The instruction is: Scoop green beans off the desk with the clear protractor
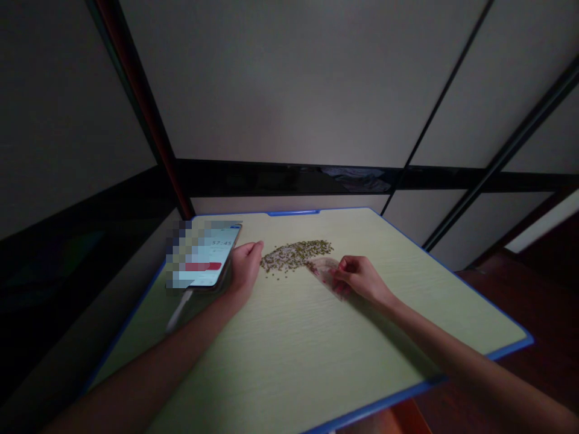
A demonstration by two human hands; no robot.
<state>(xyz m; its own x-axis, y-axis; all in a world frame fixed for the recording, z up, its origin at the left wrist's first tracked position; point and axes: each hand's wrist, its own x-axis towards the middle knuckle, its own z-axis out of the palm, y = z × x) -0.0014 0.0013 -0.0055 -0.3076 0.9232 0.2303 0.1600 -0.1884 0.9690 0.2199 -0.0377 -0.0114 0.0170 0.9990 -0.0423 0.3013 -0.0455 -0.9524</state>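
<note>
A loose pile of small greenish-brown seeds or grains (298, 254) is spread across the pale table, with a few scattered bits along its near side. My left hand (245, 264) rests on its edge at the left end of the pile, thumb up, beside the phone. It appears to hold nothing, though its far fingers are partly hidden. To the right of the pile, my right hand (359, 277) pinches a clear plastic bag (324, 269) with reddish marks. The bag's left end touches the pile's near right side; its contents are hard to make out.
A lit phone (205, 259) lies at the table's left, partly blurred out, with a white cable (180, 310) running from its near end. The table (280, 349) has a blue rim. Behind it stand pale cabinet panels (289, 90) with a dark band.
</note>
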